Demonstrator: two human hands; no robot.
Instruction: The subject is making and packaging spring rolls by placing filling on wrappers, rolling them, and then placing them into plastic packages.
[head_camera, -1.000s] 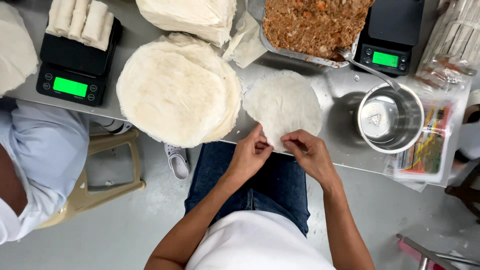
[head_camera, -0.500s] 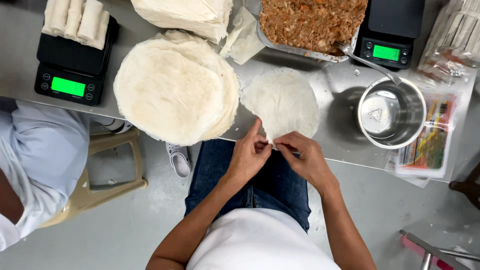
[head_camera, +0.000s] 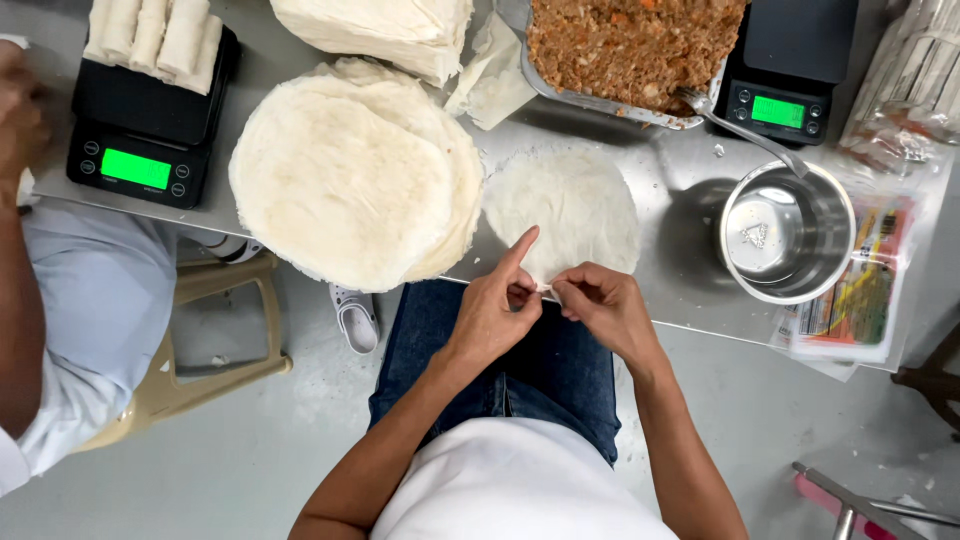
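Note:
A single thin round wrapper (head_camera: 565, 205) lies flat on the steel table (head_camera: 680, 270), its near edge at the table's front edge. My left hand (head_camera: 497, 310) pinches that near edge, index finger pointing up over the sheet. My right hand (head_camera: 600, 305) pinches the same edge just to the right, fingertips touching the left hand's. To the left sits a big stack of round wrappers (head_camera: 350, 180), overhanging the table edge.
A tray of brown-orange filling (head_camera: 630, 45) with a spoon (head_camera: 745, 130) stands at the back. A steel pot (head_camera: 785, 235) sits right, on a printed packet (head_camera: 850, 300). Two black scales (head_camera: 135, 150) (head_camera: 785, 75); the left one carries rolled wrappers (head_camera: 155, 35). Another person (head_camera: 60, 300) sits at left.
Both hands have drawn closer together at the wrapper's near edge, and my left index finger has lifted and now points up over the sheet.

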